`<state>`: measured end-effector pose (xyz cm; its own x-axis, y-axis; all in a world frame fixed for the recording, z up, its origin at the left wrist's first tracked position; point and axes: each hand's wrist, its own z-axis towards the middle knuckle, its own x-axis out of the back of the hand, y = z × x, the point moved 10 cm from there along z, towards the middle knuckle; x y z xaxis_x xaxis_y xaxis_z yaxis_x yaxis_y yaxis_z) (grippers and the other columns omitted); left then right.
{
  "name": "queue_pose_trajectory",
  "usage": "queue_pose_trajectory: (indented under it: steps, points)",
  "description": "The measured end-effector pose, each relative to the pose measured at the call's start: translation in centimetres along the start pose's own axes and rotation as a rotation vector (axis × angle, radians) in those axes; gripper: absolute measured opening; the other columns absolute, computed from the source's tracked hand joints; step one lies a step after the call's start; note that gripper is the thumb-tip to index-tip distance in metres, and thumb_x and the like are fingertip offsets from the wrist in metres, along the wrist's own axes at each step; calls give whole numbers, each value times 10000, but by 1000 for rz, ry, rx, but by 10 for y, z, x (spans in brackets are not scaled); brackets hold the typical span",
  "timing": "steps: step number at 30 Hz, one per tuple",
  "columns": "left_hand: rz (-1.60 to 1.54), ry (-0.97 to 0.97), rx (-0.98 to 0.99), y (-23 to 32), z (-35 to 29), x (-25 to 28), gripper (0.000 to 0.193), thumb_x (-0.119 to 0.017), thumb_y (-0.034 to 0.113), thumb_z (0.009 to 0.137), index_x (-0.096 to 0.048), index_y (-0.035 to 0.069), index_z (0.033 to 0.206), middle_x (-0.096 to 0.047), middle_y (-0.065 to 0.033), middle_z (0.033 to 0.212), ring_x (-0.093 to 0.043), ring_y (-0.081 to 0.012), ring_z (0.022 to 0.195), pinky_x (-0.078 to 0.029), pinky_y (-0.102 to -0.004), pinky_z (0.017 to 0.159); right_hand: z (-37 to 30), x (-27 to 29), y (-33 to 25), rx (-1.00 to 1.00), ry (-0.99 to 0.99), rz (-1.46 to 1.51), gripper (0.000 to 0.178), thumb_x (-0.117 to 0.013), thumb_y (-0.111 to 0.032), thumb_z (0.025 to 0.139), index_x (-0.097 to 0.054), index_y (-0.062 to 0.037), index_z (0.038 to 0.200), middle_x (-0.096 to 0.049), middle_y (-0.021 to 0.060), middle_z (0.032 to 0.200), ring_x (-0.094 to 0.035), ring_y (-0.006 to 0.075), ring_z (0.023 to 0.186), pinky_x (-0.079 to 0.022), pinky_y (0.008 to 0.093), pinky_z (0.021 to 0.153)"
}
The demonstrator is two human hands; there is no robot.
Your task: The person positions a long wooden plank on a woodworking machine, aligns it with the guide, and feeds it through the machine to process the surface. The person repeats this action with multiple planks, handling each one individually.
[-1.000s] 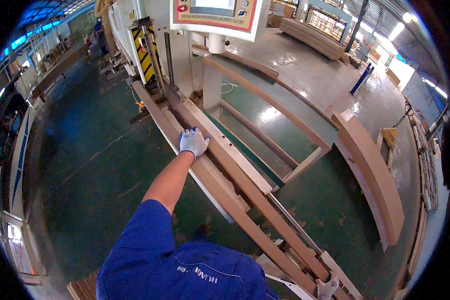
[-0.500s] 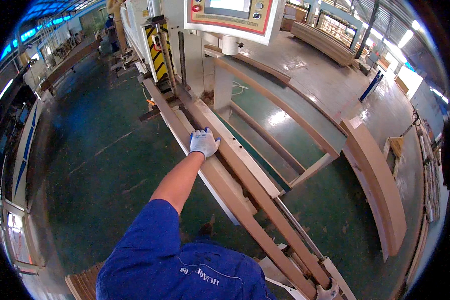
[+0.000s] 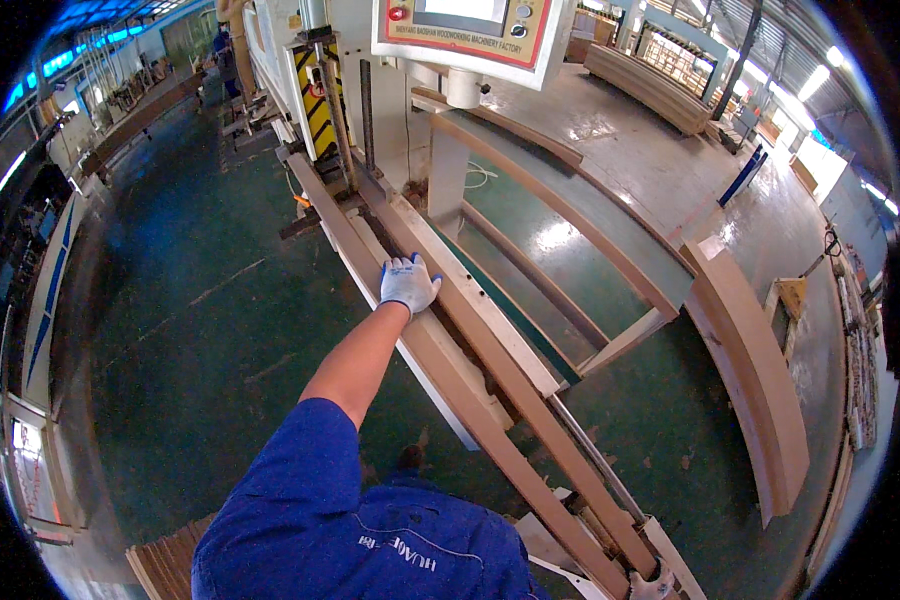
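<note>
Had long brown boards lined up on machine already. Rested left hand across, right hand at near end; couldn't tell either grip, nor remaining work.

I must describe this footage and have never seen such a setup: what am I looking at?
There is no robot here: a fisheye camera on the person's head looks down, so straight edges bend. The left hand, in a pale glove, rests on the long brown boards, which run side by side toward a pale machine. The right hand, also gloved, is at their near end; whether it grips them is hard to tell. A control panel with a screen shows at the top.
</note>
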<state>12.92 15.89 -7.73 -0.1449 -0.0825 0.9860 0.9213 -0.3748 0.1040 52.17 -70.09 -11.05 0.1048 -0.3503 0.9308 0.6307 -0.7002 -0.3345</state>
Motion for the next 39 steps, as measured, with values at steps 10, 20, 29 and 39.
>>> queue_pose_trajectory:
  steps: [10, 20, 29, 39]
  points:
    - [-4, -7, -29, 17, 6, -2, 641, -632, 535, 984, -587, -20, 1301, -709, -264, 1223, -653, -406, 1195, -455, -510, 1071, -30, -30, 92, -123, -36, 241, 557, -793, -255, 979, -602, -67, 1467, -704, 123, 1345, -684, 275, 1154, -591, 435, 977]
    - [3, 10, -6, 0, 1, 0, 631, -631, 533, 983, -590, -24, 1277, -702, -274, 1231, -650, -409, 1195, -444, -508, 1076, -13, 3, 2, 59, 71, 16, 646, -905, -295, 875, -649, -26, 1404, -714, 207, 1305, -680, 344, 1170, -586, 471, 976]
    - [-8, 1, 1, 1, 1, 4, 614, -639, 532, 981, -602, -20, 1247, -705, -265, 1235, -658, -411, 1183, -459, -512, 1063, -3, 24, -42, 22, 6, -112, 644, -873, -366, 899, -650, -56, 1416, -721, 178, 1290, -678, 346, 1159, -581, 460, 965]
    - [-53, -26, 11, -3, 0, 2, 622, -646, 522, 976, -607, -27, 1267, -720, -262, 1202, -660, -399, 1184, -457, -504, 1066, 14, 54, -144, -363, -553, -143, 507, -528, -315, 1139, -470, -77, 1583, -536, 171, 1547, -487, 358, 1431, -444, 425, 1149]
